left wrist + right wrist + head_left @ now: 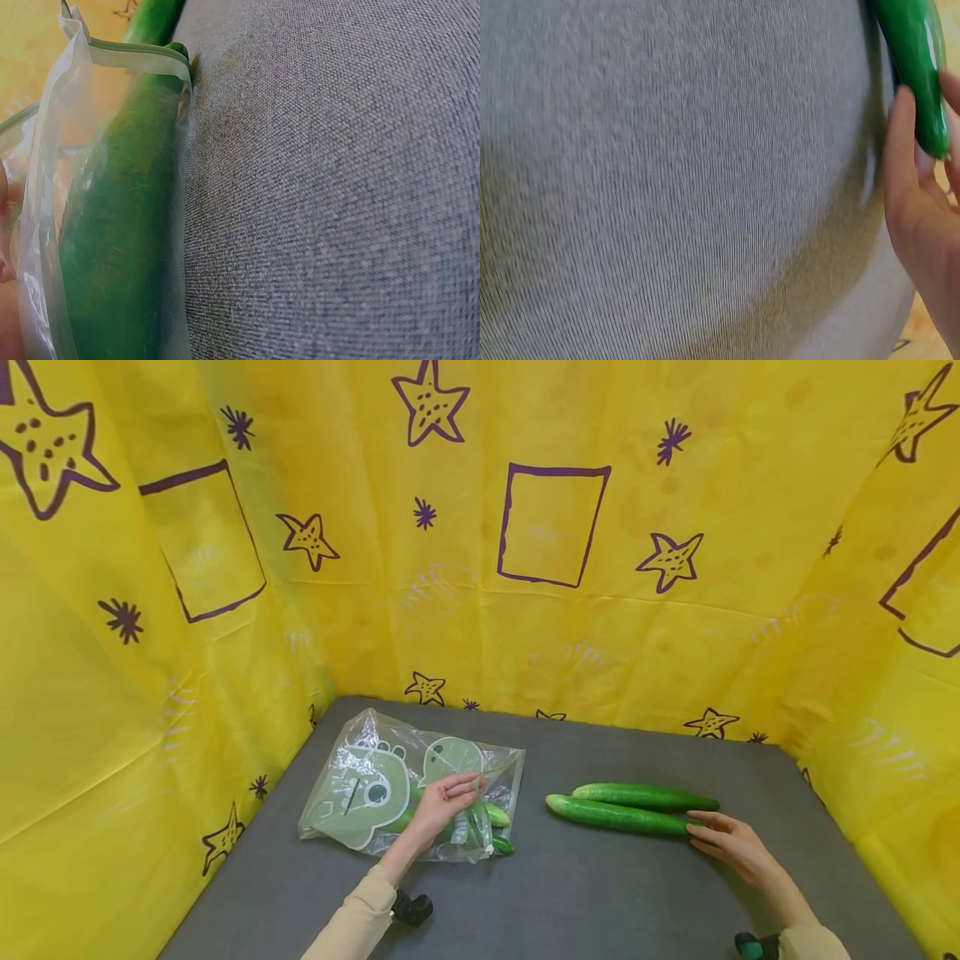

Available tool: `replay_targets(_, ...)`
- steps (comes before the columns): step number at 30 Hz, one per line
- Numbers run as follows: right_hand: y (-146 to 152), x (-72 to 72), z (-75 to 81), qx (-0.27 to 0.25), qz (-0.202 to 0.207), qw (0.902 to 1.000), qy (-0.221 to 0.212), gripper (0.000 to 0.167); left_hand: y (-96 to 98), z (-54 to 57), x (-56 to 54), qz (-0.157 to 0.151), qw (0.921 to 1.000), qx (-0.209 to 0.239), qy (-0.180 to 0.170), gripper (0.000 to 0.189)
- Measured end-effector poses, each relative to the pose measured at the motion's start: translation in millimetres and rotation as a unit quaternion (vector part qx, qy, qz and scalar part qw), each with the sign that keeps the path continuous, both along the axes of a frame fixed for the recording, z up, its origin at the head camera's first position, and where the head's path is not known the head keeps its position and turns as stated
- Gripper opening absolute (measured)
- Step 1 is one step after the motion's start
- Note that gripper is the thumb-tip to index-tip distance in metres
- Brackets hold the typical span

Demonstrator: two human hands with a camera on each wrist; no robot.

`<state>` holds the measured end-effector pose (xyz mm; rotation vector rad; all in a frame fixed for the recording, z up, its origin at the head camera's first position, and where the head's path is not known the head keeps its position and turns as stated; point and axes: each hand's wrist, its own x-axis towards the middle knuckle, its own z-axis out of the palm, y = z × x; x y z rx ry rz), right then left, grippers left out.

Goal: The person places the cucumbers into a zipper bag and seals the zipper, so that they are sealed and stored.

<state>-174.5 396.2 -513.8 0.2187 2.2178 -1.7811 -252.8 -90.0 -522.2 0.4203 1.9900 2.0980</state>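
Observation:
A clear zip bag (pixel 501 762) printed with green cartoon shapes lies at the left, two cucumber ends (pixel 497 815) showing near its right-hand opening. My left hand (pixel 441 806) pinches the bag's upper layer by that opening, lifting the film. Through the film in the left wrist view, a cucumber (pixel 124 217) lies along the cloth. Further right, two more cucumbers rest side by side, the front one (pixel 615 815) slightly overlapping the rear one (pixel 645 794). At the front cucumber's right end, my right hand (pixel 731 843) holds its dark tip, thumb on one side and fingers on the other.
A grey cloth-covered table (pixel 570 893) lies under everything. Yellow curtains (pixel 465 635) with purple starfish drawings stand along the back and both sides. Black wrist straps (pixel 412 908) sit near both sleeves.

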Motion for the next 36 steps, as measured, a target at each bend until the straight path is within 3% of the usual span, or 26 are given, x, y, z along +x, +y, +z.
replay_targets(6, 8, -1.7, -0.2, -0.057, 0.065, 0.9961, -0.018, 0.045, 0.3, 0.1, 0.6, -0.002, 1.0, 0.002, 0.004, 0.043)
replay_targets(10, 7, -3.5, -1.8, -0.088, 0.072, 0.9933, -0.019, 0.041, 0.2, -0.8, -0.6, -0.004, 1.0, 0.002, 0.001, 0.043)
replay_targets(19, 0, -3.8, -5.4, -0.065, 0.051, 0.9963, -0.024, 0.045, 0.1, 0.0, -0.5, -0.005, 1.0, 0.004, 0.001, 0.043)
replay_targets(29, -2, -2.0, -7.8, -0.082, 0.036, 0.9958, -0.019, 0.044, -0.5, 0.2, -0.3, -0.011, 0.9999, 0.009, 0.002, 0.043)
replay_targets(36, -5, -0.8, -6.9, -0.043, 0.023, 0.9987, -0.017, 0.059, -1.3, 0.3, -0.5, -0.007, 1.0, 0.003, 0.001, 0.043)
